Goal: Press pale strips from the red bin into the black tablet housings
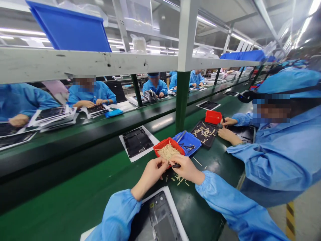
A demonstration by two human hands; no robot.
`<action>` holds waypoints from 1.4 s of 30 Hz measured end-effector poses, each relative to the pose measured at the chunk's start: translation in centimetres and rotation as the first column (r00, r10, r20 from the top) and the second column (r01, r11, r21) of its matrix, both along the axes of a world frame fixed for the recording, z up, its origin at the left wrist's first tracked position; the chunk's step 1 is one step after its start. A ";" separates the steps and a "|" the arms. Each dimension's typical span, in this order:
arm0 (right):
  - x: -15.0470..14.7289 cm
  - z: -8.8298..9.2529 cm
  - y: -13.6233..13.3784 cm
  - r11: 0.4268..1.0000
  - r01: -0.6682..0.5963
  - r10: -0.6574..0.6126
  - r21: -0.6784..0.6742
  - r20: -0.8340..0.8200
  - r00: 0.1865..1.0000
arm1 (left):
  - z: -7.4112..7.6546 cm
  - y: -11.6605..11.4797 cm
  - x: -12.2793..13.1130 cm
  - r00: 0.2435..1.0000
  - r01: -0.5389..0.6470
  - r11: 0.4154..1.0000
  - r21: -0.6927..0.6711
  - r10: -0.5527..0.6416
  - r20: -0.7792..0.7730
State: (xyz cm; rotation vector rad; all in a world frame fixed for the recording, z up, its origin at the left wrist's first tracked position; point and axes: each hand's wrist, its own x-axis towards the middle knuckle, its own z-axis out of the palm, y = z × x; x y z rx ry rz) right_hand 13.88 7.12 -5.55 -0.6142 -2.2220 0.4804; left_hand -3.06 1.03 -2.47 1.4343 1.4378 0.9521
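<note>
My left hand point(153, 171) is closed in a pinch at the near edge of a red tray point(155, 146); whatever is between its fingertips is too small to make out. Close beside it, my right hand point(187, 168) is wrapped round a black-handled tool point(176, 165), its fingertips almost meeting the left ones. Small cream-coloured strips point(168, 150) are heaped in the tray. More loose strips point(179, 179) lie on the green bench below my hands. Under my forearms, a black device panel point(160, 217) rests on a white sheet, partly covered by my left sleeve.
A blue tray point(194, 144) with black pieces adjoins the red one. Left of them lies another dark panel point(137, 142). To the right, a co-worker point(276, 144) works by a black tray point(205, 134) of strips. A green post point(182, 100) stands behind the trays.
</note>
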 end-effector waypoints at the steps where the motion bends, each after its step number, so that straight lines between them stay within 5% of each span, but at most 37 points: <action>1: 0.1 -0.1 0.2 1.000 0.019 -0.019 0.002 -0.003 1.000 | 0.3 -0.5 0.0 1.000 0.005 1.000 -0.012 -0.005 0.010; 7: 0.9 -0.7 2.2 0.981 0.196 -0.196 -0.002 -0.026 0.980 | 3.4 -6.8 -0.4 0.999 0.040 0.995 -0.091 -0.037 0.038; 10: 1.2 -0.8 3.0 0.962 0.272 -0.272 0.004 -0.008 0.962 | 4.1 -11.4 -0.7 0.980 0.006 1.000 -0.021 -0.010 -0.198; 14: 1.1 -0.2 3.0 0.950 0.312 -0.312 0.029 -0.013 0.950 | 2.5 -16.9 -2.0 0.813 0.056 0.961 0.272 0.114 -0.571; 17: 0.5 0.6 2.5 0.952 0.303 -0.302 0.044 -0.017 0.953 | 0.6 -19.8 -3.6 0.575 0.213 0.831 0.513 0.318 -0.754; 21: -0.7 1.4 2.1 0.947 0.312 -0.317 0.073 0.063 0.946 | -0.1 -22.2 -5.5 0.305 0.395 0.716 0.575 0.489 -0.817; 25: -2.2 2.4 1.4 0.949 0.297 -0.306 0.105 0.088 0.948 | 0.2 -23.6 -6.3 0.259 0.428 0.678 0.598 0.542 -0.800; 29: -4.4 4.3 -1.8 0.979 0.074 -0.099 -0.191 -0.127 0.987 | -0.1 -24.8 -6.7 0.253 0.415 0.689 0.595 0.541 -0.802; 31: -6.0 5.2 -4.5 0.899 -0.087 0.017 -0.428 -0.166 0.986 | -0.3 -25.3 -6.9 0.248 0.404 0.692 0.599 0.547 -0.800; 33: -7.6 5.7 -7.5 0.690 -0.190 0.173 -0.699 -0.096 0.980 | -0.5 -25.6 -7.1 0.240 0.391 0.697 0.601 0.553 -0.798; 36: -9.8 5.5 -11.5 0.417 -0.314 0.419 -0.853 -0.126 0.899 | -0.6 -25.9 -7.4 0.224 0.376 0.705 0.601 0.560 -0.797; 42: -11.3 3.7 -15.2 0.462 -0.364 0.465 -0.809 -0.129 0.876 | -0.5 -26.0 -7.7 0.203 0.344 0.727 0.595 0.561 -0.803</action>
